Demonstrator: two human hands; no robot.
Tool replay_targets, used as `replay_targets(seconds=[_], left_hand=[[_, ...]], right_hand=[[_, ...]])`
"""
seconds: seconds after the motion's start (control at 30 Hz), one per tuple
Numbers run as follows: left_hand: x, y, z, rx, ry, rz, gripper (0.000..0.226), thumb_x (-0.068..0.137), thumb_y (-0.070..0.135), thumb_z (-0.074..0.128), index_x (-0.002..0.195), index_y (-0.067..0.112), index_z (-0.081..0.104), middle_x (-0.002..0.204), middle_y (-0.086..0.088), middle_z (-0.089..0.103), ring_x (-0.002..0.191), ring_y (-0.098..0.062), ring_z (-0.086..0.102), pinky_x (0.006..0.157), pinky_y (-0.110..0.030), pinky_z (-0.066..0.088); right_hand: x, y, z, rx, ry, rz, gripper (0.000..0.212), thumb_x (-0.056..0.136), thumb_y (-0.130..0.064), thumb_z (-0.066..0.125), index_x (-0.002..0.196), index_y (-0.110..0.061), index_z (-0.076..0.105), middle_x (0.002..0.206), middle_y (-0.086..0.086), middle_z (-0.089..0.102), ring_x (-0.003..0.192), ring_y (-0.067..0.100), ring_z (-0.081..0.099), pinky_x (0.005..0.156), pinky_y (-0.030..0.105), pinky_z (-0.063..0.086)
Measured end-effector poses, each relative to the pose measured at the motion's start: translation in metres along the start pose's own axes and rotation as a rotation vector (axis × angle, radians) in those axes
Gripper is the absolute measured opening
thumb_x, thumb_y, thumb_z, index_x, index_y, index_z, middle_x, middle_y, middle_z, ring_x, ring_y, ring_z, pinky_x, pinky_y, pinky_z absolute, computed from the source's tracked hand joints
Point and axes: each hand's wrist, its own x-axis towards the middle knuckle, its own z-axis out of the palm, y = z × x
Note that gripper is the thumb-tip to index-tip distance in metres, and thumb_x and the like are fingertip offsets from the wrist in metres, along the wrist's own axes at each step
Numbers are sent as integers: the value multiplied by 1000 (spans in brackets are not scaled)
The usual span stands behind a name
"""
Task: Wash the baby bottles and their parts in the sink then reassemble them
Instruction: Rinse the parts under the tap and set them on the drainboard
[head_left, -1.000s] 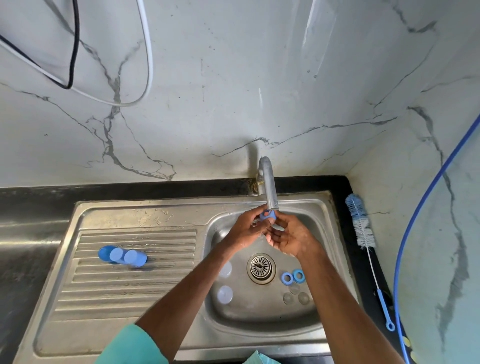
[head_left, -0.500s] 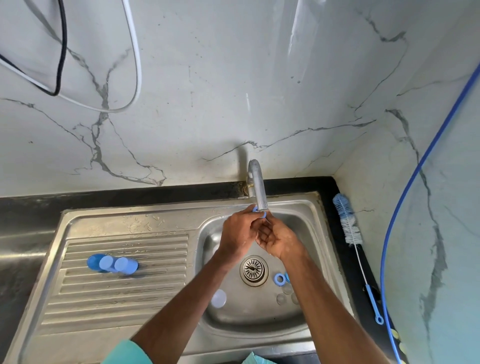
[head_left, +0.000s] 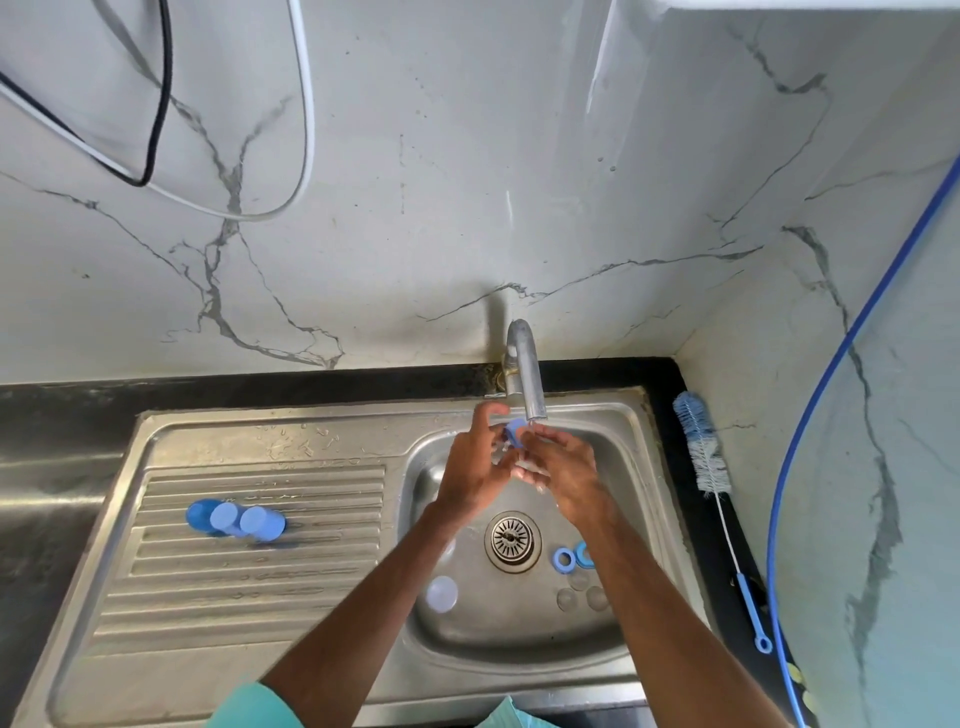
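While left hand (head_left: 475, 467) and, seemingly, right hand (head_left: 563, 473) grasp blue part (head_left: 514, 431) under tap (head_left: 530, 374), washing midway: rings (head_left: 563, 558), clear pieces (head_left: 441, 592) wait in sink (head_left: 641, 499); bottles (head_left: 236, 519) on left drainboard (head_left: 260, 597); reassembly pending.

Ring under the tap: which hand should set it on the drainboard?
Left, probably. The drainboard lies on that side, and the left hand pinches the ring; the right hand would have to cross over.
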Motion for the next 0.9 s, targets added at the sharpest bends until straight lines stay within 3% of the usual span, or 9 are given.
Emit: replay_targets(seconds=[0.07, 0.17, 0.27, 0.4, 0.5, 0.67, 0.77, 0.83, 0.9], left_hand=[[-6, -4, 5, -57, -4, -101, 53, 87, 15, 83, 131, 9, 54, 115, 3, 75, 101, -5, 74, 88, -25, 60], [-7, -14, 7, -61, -94, -192, 51, 84, 14, 80, 130, 9, 59, 124, -7, 73, 111, -19, 72, 94, -34, 60], [-7, -17, 7, -105, -159, -288, 63, 81, 31, 77, 136, 6, 57, 133, -11, 68, 114, -23, 71, 93, -29, 60], [-5, -17, 9, -170, -87, -295, 72, 79, 57, 71, 128, 6, 64, 124, -10, 73, 113, -19, 71, 98, -29, 57], [-5, -20, 7, -172, -75, -280, 93, 76, 80, 67, 130, 4, 64, 124, -10, 73, 115, -19, 71, 99, -26, 56], [-6, -19, 7, -144, -35, -247, 82, 76, 75, 65, 120, 7, 70, 113, -4, 76, 103, -8, 72, 96, -30, 59], [-7, -19, 5, -164, -28, -244, 96, 73, 90, 56, 119, 7, 70, 111, -2, 76, 102, -4, 72, 90, -17, 55], [-8, -13, 4, -117, -35, -254, 75, 79, 79, 62, 112, 12, 71, 103, 5, 75, 94, 6, 70, 86, -14, 55], [-7, -13, 5, -115, -29, -253, 63, 79, 62, 64, 113, 10, 72, 104, 2, 76, 95, 2, 71, 88, -21, 58]], right_hand=[[5, 9, 1, -355, 110, -206, 32, 83, -17, 88, 112, -17, 75, 100, 1, 80, 82, 12, 78, 67, 27, 63], [13, 19, -5, -749, 202, -471, 35, 76, -15, 92, 105, -24, 75, 97, -13, 75, 87, 2, 72, 75, 12, 55], [15, 16, -12, -787, 319, -560, 36, 77, -8, 90, 108, -18, 74, 99, -6, 76, 88, 10, 73, 67, 2, 49], [9, 14, -11, -865, 213, -688, 34, 77, -4, 90, 106, -13, 76, 98, -5, 73, 81, 6, 71, 66, 4, 52], [9, 11, -16, -807, 274, -708, 28, 78, -2, 89, 102, -13, 79, 102, -3, 76, 85, 10, 74, 67, 3, 52], [5, 13, -14, -905, 143, -780, 23, 82, -5, 86, 104, -9, 81, 111, -14, 67, 86, 4, 71, 74, 6, 55], [7, 11, -16, -838, 217, -793, 21, 84, -4, 85, 104, -9, 81, 107, -11, 72, 87, 7, 74, 77, 16, 61], [6, 12, -15, -908, 150, -809, 21, 84, -5, 85, 104, -7, 81, 111, -7, 72, 87, 8, 73, 78, 13, 60], [6, 14, -14, -924, 144, -817, 22, 83, -5, 86, 105, -8, 81, 115, -2, 74, 87, 10, 75, 77, 9, 57]])
